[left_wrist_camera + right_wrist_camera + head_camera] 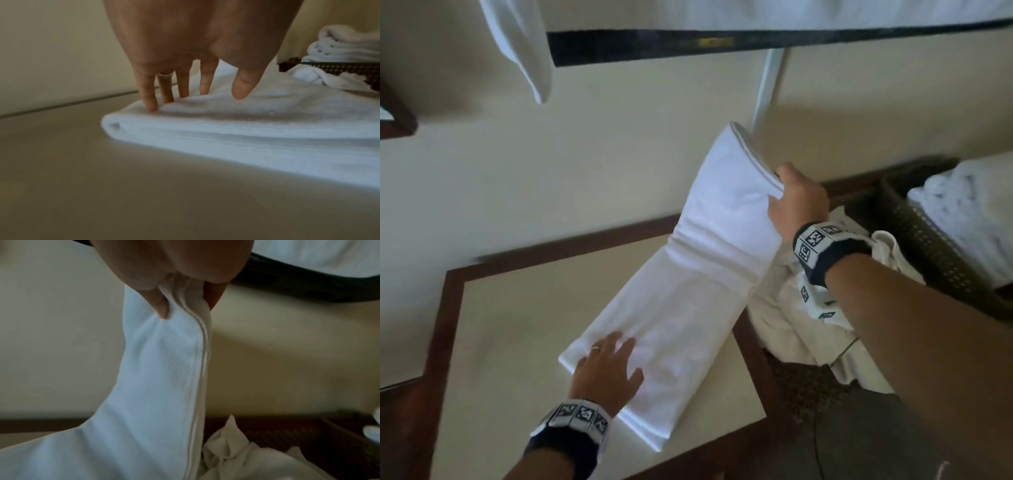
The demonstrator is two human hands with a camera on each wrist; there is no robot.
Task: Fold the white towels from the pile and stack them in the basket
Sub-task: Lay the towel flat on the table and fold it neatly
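A long, narrow folded white towel [671, 308] lies slantwise on the cream tabletop [510, 325]. My left hand [607, 366] rests flat on its near end with straight, spread fingers [150, 100]. My right hand [791, 198] pinches the towel's far end and holds it lifted off the table; the wrist view shows thumb and fingers [160, 305] clamped on the layered edge of the towel [164, 369]. A dark woven basket [914, 233] at the right holds folded white towels [969, 212]. A crumpled pile of white cloth [791, 315] lies under my right forearm.
The table has a dark wooden border [585, 240] and stands against a cream wall. Above hangs a white cloth [524, 51] and a dark-edged surface [722, 44] on a white leg [767, 85]. Dark carpet [808, 387] shows below the pile.
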